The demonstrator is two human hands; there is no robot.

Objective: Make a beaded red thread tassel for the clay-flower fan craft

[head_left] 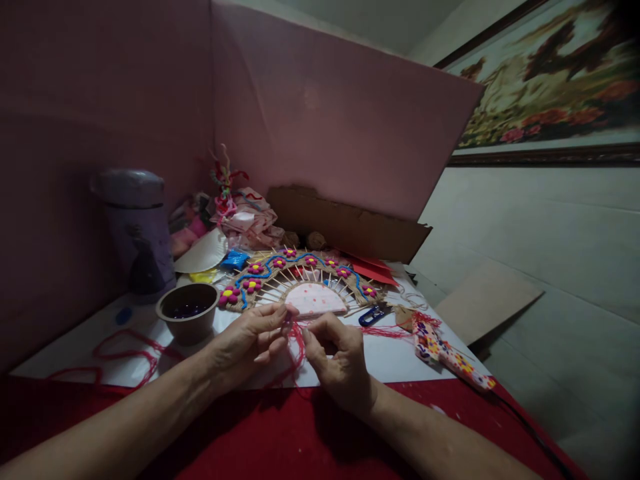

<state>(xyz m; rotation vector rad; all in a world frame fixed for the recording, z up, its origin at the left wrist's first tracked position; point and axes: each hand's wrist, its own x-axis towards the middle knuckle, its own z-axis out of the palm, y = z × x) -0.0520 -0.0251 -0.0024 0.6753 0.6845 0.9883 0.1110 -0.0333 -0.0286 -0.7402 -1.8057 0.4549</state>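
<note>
Close together at the middle of the table are my two hands, both with fingers pinched. My left hand has its thumb and fingertips on strands of red yarn, the palm turned partly up. My right hand is curled, thumb against forefinger, at the same strands; the exact grip is too small to make out. Just beyond them lies a fan-shaped craft piece of sticks and woven twine, with magenta and yellow flowers and a wavy blue line. Its half-round centre is pale and dotted. Loose red yarn trails left.
A brown bowl and a purple tumbler stand left. Blue thread snips and a flower-patterned glue gun with a cord lie right. Behind are a paper plate, cloth, red paper and cardboard.
</note>
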